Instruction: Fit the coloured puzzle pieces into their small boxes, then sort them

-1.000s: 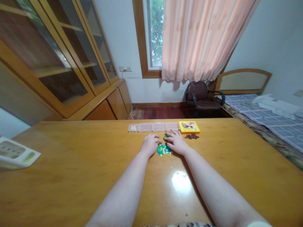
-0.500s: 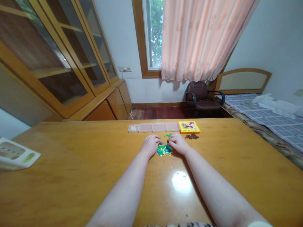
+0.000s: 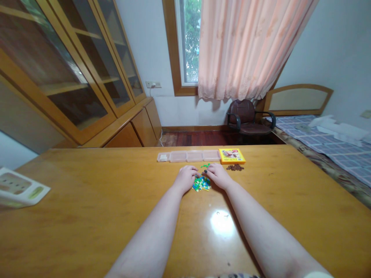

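Observation:
A pile of tiny plastic toy bricks [image 3: 201, 184], green, blue, white and yellow, lies on the wooden table [image 3: 101, 216]. At its upper left edge is my left hand [image 3: 186, 178], palm down, fingers bent but apart over the near bricks, with nothing visible in them. My right hand [image 3: 218, 176] is at the upper right of the pile, thumb and fingers drawn together; whatever is between them is too small to make out. Just beyond the fingertips is a small group of green bricks [image 3: 205, 165]. Brown bricks [image 3: 235, 167] form a separate heap to the right of my right hand.
A clear compartment tray [image 3: 194, 156] runs along the table's far side, a small pale item in its left section. Beside it lies a yellow box [image 3: 232, 155]. A white and green object [image 3: 21, 189] stands at the left edge. A chair [image 3: 245, 117] is beyond the table.
My right thumb has shifted slightly away from the pile toward the green group. My left fingers have moved a little at the pile's edge. The other things look unchanged.

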`<state>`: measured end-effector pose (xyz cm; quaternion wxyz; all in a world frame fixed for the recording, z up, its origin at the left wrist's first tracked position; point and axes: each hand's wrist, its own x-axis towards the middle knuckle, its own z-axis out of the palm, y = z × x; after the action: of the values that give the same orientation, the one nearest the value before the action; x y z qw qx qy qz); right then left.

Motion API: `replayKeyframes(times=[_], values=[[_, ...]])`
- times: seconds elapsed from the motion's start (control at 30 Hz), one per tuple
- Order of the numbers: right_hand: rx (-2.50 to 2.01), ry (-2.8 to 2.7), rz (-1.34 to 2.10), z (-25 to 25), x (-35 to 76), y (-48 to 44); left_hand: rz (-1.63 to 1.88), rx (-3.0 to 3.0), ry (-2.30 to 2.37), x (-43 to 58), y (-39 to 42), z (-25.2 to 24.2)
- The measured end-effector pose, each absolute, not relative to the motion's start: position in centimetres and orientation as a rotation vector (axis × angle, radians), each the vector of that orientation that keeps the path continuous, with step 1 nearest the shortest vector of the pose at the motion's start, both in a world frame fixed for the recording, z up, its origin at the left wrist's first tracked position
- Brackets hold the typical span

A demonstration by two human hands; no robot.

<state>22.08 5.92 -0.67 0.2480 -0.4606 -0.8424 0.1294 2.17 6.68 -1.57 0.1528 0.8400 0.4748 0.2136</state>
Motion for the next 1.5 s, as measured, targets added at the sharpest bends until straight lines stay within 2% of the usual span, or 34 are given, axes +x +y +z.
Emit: replayKeyframes(times=[0.2, 0.43, 0.63, 0.83, 1.03, 1.23, 1.5], values=[[-1.268, -2.338, 0.359, -0.8, 22.1, 6.0, 0.634, 2.378, 1.416, 2.2, 6.9, -1.8], [-1.461, -2.302, 0.168, -0.7, 22.1, 6.0, 0.645, 2.373, 1.4, 2.2, 6.7, -1.5], [-1.315, -2.378, 0.255, -0.9, 22.1, 6.0, 0.667, 2.368, 1.403, 2.2, 6.8, -1.5], [-1.536, -2.204, 0.16, -1.2, 22.4, 6.3, 0.647, 2.395, 1.327, 2.1, 6.4, -1.2], [-1.237, -2.168, 0.391, -1.5, 22.8, 6.3, 0.451, 2.495, 1.126, 2.2, 5.6, -1.0], [-1.052, -2.147, 0.548, -1.9, 22.7, 6.4, 0.459, 2.526, 1.206, 2.1, 6.0, -1.7], [-1.251, -2.14, 0.508, -1.5, 22.5, 6.4, 0.494, 2.473, 1.306, 2.0, 6.3, -1.9]])
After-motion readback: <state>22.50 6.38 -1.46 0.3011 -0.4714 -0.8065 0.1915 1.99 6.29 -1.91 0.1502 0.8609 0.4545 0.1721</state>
